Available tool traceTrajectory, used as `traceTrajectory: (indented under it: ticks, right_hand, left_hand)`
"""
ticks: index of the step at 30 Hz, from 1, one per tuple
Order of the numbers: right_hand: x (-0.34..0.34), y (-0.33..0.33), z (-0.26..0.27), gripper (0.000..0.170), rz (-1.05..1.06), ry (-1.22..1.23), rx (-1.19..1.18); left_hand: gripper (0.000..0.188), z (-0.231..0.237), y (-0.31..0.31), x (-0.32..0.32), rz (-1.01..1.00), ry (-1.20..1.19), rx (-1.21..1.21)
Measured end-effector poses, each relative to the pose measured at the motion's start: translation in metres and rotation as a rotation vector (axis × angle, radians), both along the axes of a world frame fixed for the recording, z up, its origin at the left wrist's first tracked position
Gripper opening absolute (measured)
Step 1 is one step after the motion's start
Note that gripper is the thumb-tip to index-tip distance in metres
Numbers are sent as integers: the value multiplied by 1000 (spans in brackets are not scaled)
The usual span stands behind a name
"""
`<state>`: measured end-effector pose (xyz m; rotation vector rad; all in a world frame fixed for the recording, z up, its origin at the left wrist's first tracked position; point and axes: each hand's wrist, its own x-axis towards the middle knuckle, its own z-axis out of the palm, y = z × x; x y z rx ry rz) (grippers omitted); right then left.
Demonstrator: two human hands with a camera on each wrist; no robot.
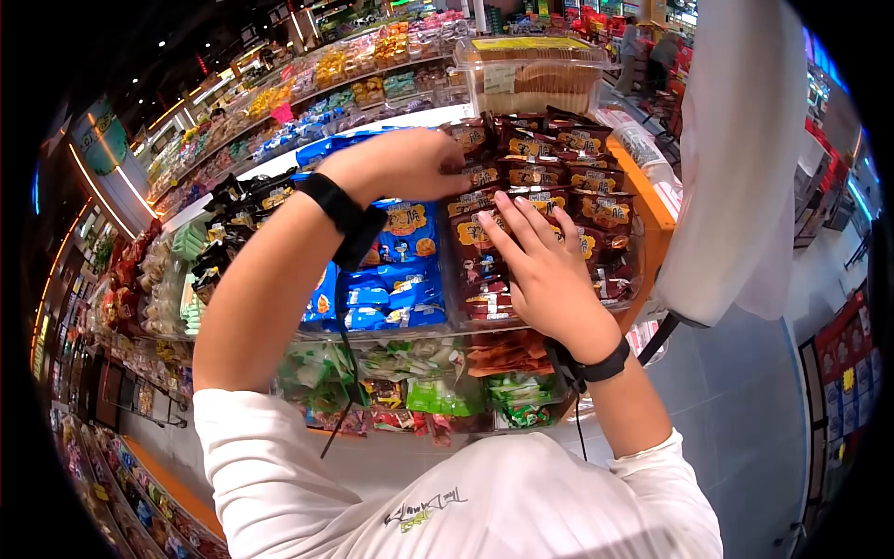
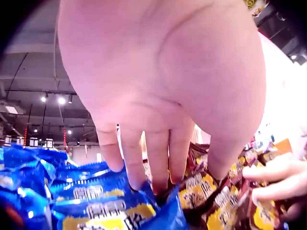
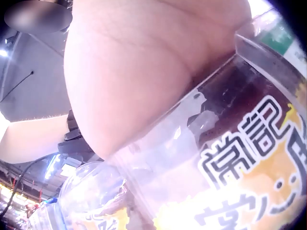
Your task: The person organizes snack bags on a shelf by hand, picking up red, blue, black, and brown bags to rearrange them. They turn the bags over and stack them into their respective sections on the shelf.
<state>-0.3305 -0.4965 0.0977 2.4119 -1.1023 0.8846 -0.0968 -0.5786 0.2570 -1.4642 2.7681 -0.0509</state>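
Head view: brown packets [image 1: 471, 233] beneath right fingers [image 1: 518, 224].

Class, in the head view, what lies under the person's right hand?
Brown snack packets show around the right hand and between its spread fingers. Whatever lies directly beneath the palm is covered, so it cannot be seen.

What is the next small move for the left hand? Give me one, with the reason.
Probably have the left hand nudge the nearest brown packets into line: it reaches down among them, beside the blue packets, where the brown ones lie at differing angles, and the right hand rests spread on others, so it could steady them.
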Motion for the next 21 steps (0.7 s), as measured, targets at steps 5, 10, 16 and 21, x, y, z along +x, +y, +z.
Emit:
traceTrajectory:
  ticks: [5, 10, 16, 21]
  right_hand:
    - [0, 3, 2, 88, 18, -21, 59]
    - [-2, 3, 2, 88, 27, -22, 65]
    - [-1, 4, 4, 90, 8, -18, 31]
    - [-3, 0, 6, 83, 18, -83, 29]
  left_hand:
    - [57, -36, -23, 1, -25, -3, -116]
    - [50, -22, -39, -8, 40, 75, 71]
    - [42, -15, -36, -18, -54, -101, -63]
    - [57, 20, -19, -18, 50, -32, -54]
